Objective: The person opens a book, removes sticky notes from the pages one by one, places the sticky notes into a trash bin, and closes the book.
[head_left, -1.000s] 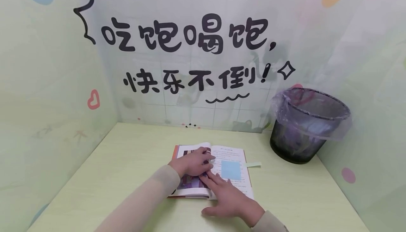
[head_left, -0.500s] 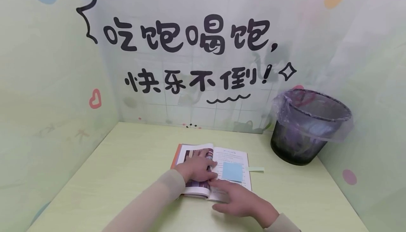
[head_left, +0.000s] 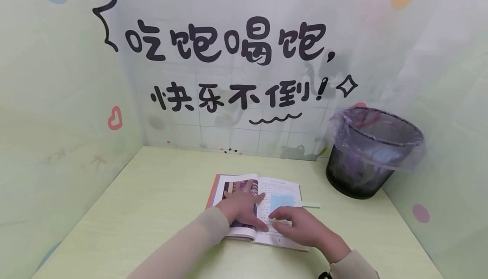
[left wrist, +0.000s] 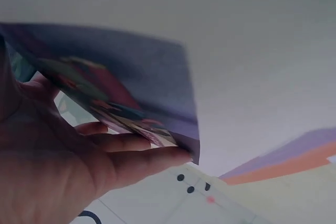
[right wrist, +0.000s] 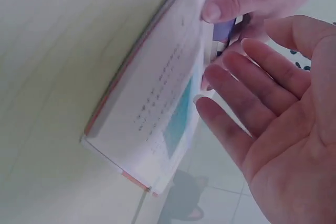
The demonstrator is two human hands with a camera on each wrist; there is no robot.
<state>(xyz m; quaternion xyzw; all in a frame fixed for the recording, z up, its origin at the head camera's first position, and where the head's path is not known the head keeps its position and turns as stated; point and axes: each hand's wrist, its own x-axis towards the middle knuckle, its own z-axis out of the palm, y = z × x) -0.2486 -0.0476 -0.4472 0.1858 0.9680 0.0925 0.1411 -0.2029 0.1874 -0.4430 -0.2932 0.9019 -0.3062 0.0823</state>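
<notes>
An open book (head_left: 263, 236) lies on the table, with a picture on its left page and print on its right. My left hand (head_left: 244, 207) rests across the left page with spread fingers, its thumb reaching over the fold; in the left wrist view the printed picture (left wrist: 152, 77) shows beside the fingers. Just over the right page is my right hand (head_left: 303, 226), fingers slightly bent and holding nothing. It partly covers a light blue sticky note (head_left: 281, 200) from the head view. The right wrist view shows this palm apart from the page (right wrist: 142, 98).
A pale green paper strip (head_left: 311, 205) sticks out past the book's right edge. At the back right stands a dark bin (head_left: 358, 175) with a purple plastic liner. Printed walls (head_left: 228, 139) enclose the table (head_left: 175, 173) at the back and sides.
My right hand has lifted from the fold and moved right, over the right page by the sticky note. My left hand has slid slightly downward, its fingers spreading wider.
</notes>
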